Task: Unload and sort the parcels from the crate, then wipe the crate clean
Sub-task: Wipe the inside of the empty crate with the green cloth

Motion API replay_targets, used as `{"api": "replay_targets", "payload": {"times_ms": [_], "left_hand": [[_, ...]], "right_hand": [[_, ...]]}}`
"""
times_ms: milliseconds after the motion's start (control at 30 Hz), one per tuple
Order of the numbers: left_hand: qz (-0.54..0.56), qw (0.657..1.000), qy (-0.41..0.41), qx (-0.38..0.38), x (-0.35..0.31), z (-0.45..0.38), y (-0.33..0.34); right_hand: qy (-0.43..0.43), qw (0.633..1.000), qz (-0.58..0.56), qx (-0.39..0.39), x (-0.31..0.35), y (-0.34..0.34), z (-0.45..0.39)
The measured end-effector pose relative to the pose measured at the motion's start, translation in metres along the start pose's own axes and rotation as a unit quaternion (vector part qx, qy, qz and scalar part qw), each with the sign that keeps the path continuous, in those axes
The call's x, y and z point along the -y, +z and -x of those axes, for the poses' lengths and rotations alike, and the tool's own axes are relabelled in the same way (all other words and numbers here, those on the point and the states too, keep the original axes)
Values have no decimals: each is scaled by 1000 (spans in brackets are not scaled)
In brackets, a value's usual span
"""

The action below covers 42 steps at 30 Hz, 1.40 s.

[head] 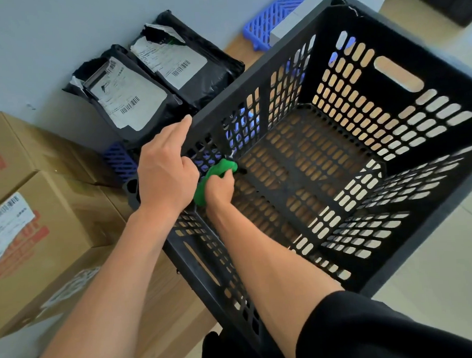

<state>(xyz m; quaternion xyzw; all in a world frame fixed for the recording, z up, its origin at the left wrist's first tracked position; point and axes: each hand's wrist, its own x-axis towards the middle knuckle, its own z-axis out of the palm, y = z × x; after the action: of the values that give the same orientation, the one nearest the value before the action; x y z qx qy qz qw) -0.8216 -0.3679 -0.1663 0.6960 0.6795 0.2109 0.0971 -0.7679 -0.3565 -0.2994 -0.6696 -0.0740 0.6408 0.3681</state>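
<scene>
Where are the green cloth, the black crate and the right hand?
green cloth (220, 169): head view, bunched top fold.
black crate (252, 75): head view, far-left rim.
right hand (218, 190): head view, back of hand.

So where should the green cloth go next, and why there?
Probably along the crate floor, away from the corner. The right hand holds the green cloth bunched into the near-left inside corner, while the left hand grips the crate's rim. No parcels are left inside, and most of the floor lies beyond the cloth, so sliding it outward seems the sensible next stroke.
</scene>
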Motion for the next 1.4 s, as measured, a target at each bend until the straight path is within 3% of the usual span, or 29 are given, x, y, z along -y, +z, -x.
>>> {"api": "replay_targets", "payload": {"times_ms": [133,333,633,867,1133,1300,1400], "left_hand": [[2,1000,-3,4,-1,0,-2],[8,1000,6,12,-1,0,-3],[15,1000,4,22,-5,0,-6],[17,998,-7,53,-7,-4,-11],[41,993,4,108,-73,-66,14],[86,994,-23,56,-84,-74,38],[90,995,-18,47,-81,-70,40]], "right_hand": [[-5,997,-80,7,5,-4,5],[-85,984,-142,-66,75,-27,-2],[-204,962,-175,-43,141,-49,32],[-193,961,-187,-64,167,-76,28],[-285,940,-171,-79,221,-76,-4],[-280,947,-125,-96,223,-68,-36],[-204,966,-114,-110,190,-64,-61]]}}
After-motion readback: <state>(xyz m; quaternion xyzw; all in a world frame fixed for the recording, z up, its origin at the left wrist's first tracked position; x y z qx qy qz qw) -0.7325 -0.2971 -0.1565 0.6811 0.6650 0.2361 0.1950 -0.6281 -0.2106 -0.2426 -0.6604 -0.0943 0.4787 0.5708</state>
